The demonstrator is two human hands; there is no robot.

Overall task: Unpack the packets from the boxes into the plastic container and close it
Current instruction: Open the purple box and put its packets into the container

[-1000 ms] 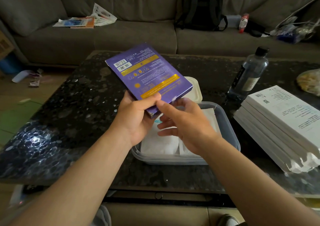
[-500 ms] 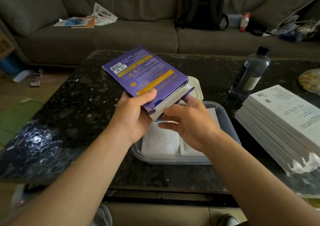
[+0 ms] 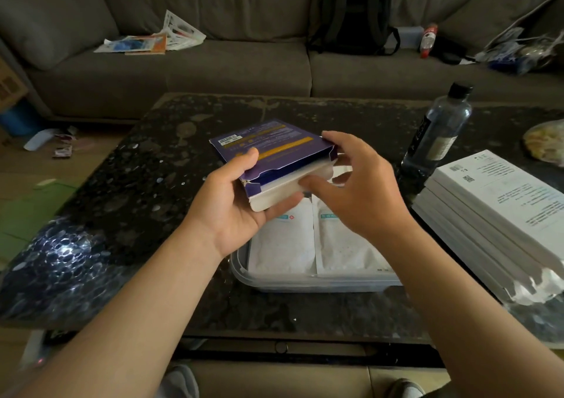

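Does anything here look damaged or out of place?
Yes. The purple box, gripped by the left hand, is torn at its near corner by the open flap. The white boxes stacked at the right also have ragged, torn ends.

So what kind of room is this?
Most likely a living room at home: a grey sofa with a black backpack on it, and a dark stone coffee table in front.
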